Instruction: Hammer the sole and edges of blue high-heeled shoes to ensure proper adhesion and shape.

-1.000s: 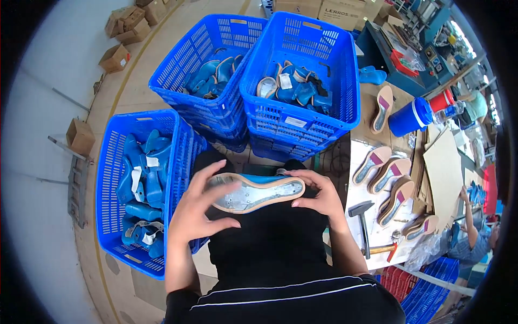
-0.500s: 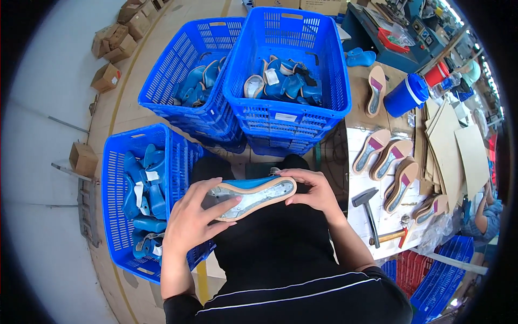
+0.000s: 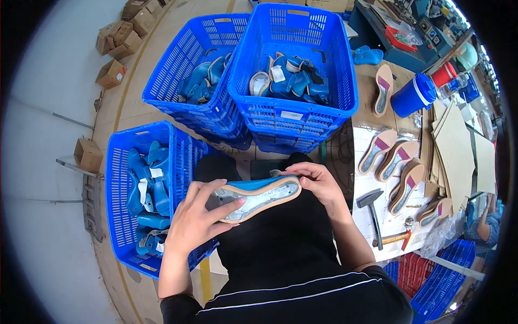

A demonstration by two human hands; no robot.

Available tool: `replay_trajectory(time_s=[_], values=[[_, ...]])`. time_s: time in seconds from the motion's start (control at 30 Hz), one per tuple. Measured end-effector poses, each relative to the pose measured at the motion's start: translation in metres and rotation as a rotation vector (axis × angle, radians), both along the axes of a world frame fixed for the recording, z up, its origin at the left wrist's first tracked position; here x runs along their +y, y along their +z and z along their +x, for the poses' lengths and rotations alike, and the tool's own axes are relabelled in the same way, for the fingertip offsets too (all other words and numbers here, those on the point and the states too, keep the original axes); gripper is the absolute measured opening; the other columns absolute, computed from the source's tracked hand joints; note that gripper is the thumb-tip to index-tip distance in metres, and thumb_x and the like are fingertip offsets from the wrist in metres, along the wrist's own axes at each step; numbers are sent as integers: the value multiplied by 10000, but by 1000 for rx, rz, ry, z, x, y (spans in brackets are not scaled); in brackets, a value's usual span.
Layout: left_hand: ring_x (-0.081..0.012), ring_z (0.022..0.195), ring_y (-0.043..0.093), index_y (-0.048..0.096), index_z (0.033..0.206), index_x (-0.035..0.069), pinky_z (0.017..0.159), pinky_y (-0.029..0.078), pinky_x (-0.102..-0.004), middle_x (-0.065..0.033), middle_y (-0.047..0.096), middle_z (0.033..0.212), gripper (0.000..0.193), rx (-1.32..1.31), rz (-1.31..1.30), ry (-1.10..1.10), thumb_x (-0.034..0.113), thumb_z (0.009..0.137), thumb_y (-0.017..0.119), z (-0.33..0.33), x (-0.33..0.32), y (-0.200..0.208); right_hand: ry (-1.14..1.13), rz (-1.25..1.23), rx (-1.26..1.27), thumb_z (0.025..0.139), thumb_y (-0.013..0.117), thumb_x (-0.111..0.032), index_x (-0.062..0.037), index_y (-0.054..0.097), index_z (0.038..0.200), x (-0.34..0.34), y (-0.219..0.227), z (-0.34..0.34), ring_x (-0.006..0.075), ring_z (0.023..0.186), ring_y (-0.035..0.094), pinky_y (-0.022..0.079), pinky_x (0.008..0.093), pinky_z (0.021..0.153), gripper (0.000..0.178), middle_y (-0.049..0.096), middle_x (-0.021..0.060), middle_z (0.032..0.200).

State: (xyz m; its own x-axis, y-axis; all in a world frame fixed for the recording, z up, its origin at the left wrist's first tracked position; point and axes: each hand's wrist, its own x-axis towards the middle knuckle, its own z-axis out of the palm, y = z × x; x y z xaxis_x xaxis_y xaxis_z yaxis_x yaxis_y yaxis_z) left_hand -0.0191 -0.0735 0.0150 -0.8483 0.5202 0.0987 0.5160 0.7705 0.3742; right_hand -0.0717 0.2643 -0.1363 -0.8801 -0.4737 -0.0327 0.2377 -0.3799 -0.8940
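Observation:
Over my lap, a blue shoe last (image 3: 267, 195) lies on its side. Its underside faces up, with a tan rim around a shiny grey sole plate. My left hand (image 3: 198, 216) wraps the wider end, thumb on the far edge and a finger laid across the plate. At the narrower end, my right hand (image 3: 322, 186) grips with thumb at the rim and fingers over the far side, next to a small grey bit. What those fingertips touch behind the last is hidden.
Blue crates (image 3: 291, 102) holding blue lasts stand ahead, another crate (image 3: 141, 200) at my left. On the right-hand bench (image 3: 372, 221) lie tan insoles (image 3: 377, 151), a black-headed hammer (image 3: 372, 210), a wooden-handled tool (image 3: 391, 239), a blue jug (image 3: 413, 96) and cardboard sheets (image 3: 453, 151).
My right hand has shifted slightly, its thumb moving off the sole face toward the tip of the narrow end. My left hand keeps its hold. The whole view has shifted a little.

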Motion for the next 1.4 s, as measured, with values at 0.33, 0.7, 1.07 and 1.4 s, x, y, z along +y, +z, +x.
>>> replay_trajectory(time_s=[0.33, 0.7, 1.07, 1.4], values=[[-296, 1119, 585, 828, 1266, 346, 876, 610, -384, -40, 634, 1443, 683, 4, 12, 26, 215, 619, 1004, 5, 4, -1, -28, -86, -91, 920, 871, -308, -14, 761, 1286, -2, -11, -1, 273, 1203, 749, 579, 368, 1056, 482, 783, 198, 1271], [-305, 1155, 574, 818, 1275, 347, 898, 626, -393, -43, 612, 1458, 658, -8, 0, 38, 191, 662, 1000, 8, 5, 1, -8, -103, -144, 920, 881, -240, -16, 719, 1371, 0, -12, -2, 259, 1193, 752, 584, 367, 1045, 528, 784, 202, 1268], [-354, 1234, 576, 827, 1279, 282, 962, 600, -428, -137, 562, 1375, 592, -116, 15, 105, 201, 718, 998, 28, 18, 13, 124, -68, 80, 809, 962, -190, -50, 687, 1450, 0, -8, -2, 285, 1391, 616, 458, 415, 1193, 712, 670, 151, 1457], [-357, 1173, 539, 726, 1432, 262, 889, 625, -408, -197, 528, 1391, 694, -132, -67, 46, 126, 787, 944, 37, 19, 16, 181, -78, 46, 824, 953, -199, -61, 698, 1437, 1, -8, -8, 289, 1397, 613, 440, 433, 1212, 678, 667, 155, 1465]])
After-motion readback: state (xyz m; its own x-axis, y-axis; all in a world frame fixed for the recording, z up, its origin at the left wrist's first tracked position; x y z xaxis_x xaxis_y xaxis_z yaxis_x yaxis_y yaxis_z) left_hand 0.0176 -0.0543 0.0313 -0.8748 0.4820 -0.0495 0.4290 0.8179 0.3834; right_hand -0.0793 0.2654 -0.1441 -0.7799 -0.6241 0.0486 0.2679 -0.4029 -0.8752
